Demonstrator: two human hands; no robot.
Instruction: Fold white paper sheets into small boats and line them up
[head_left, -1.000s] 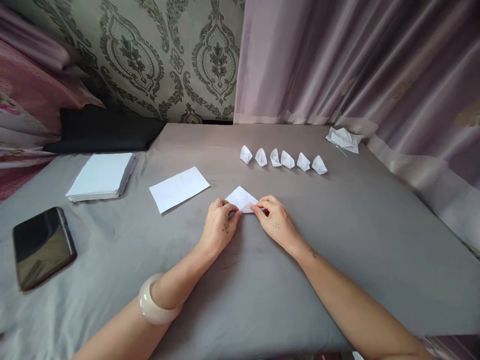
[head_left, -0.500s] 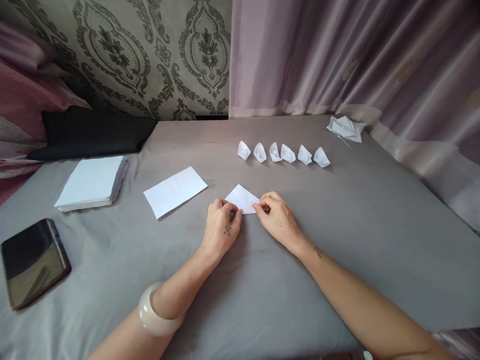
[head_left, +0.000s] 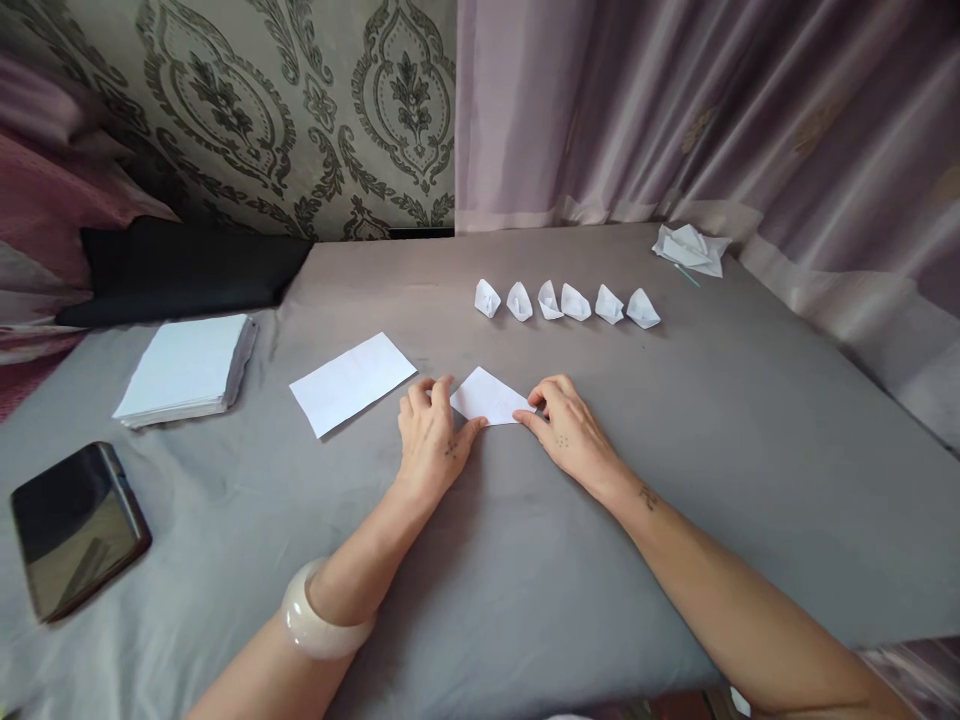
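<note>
A small folded piece of white paper (head_left: 491, 397) lies between my hands, its peak pointing away from me. My left hand (head_left: 435, 430) holds its left side, thumb along the near edge and fingers raised behind the left corner. At the opposite corner, the thumb and fingers of my right hand (head_left: 566, 425) pinch the paper. A blank white paper rectangle (head_left: 352, 385) rests left of my left hand. Beyond the hands, several small folded paper boats (head_left: 550, 300) stand in a row.
A stack of white paper (head_left: 184, 370) sits at the left, with a dark phone or tablet (head_left: 79, 530) nearer me. More folded paper (head_left: 691, 248) and a thin bluish stick (head_left: 686, 275) lie at the far right. Black cloth (head_left: 187, 270) covers the far left; a curtain (head_left: 600, 120) borders the back.
My right hand has slid slightly right along the folded paper, and more of its surface shows. The left fingers have lifted and spread from the thumb. The camera view has shifted a little.
</note>
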